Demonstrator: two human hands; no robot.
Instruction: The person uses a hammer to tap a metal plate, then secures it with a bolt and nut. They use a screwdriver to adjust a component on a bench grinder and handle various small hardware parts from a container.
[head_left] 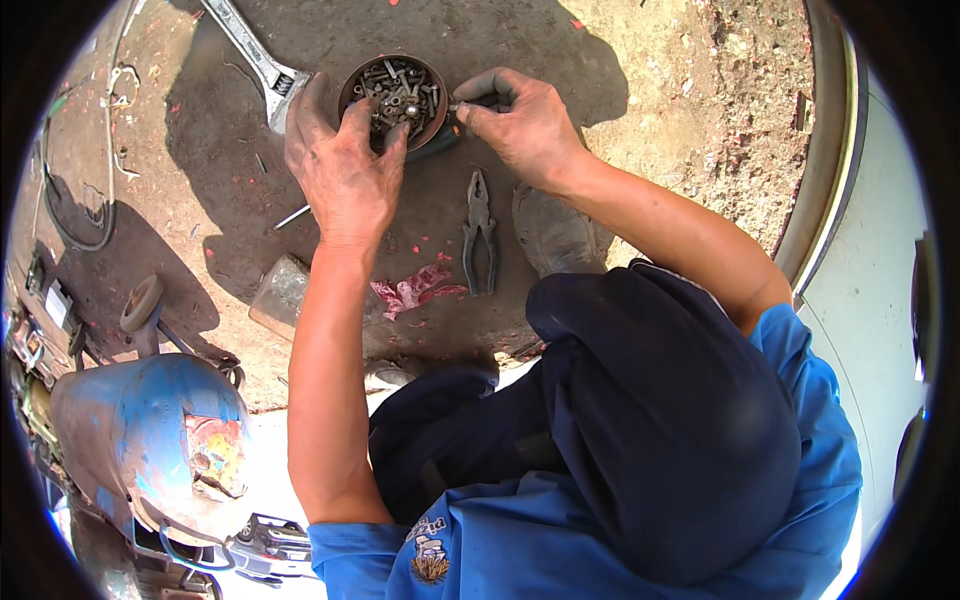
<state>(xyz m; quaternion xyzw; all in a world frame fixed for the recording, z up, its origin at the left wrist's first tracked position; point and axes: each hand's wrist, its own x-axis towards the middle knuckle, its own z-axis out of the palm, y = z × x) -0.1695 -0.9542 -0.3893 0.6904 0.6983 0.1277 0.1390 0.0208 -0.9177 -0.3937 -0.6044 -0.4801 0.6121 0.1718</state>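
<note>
A round brown tin [440,122] filled with small bolts, nuts and screws [398,90] stands on the dirty ground. My left hand [345,165] is at its left side, fingers apart, with the forefinger and thumb reaching over the rim to the hardware. At the right rim, my right hand [525,125] pinches a small metal piece [454,104], too small to name. An adjustable wrench [262,70] lies beyond my left fingers, its jaw near them. Below the tin are pliers [479,235] and a dark green handle [437,143]. A thin metal shaft [292,217] shows beside my left wrist.
A crumpled red wrapper [412,290] lies left of the pliers, near my shoe [555,232]. A worn block [280,295] rests left of my forearm. At lower left stands a blue tank [150,430]; a cable [108,180] curves behind. A pale vehicle panel [865,290] borders the right.
</note>
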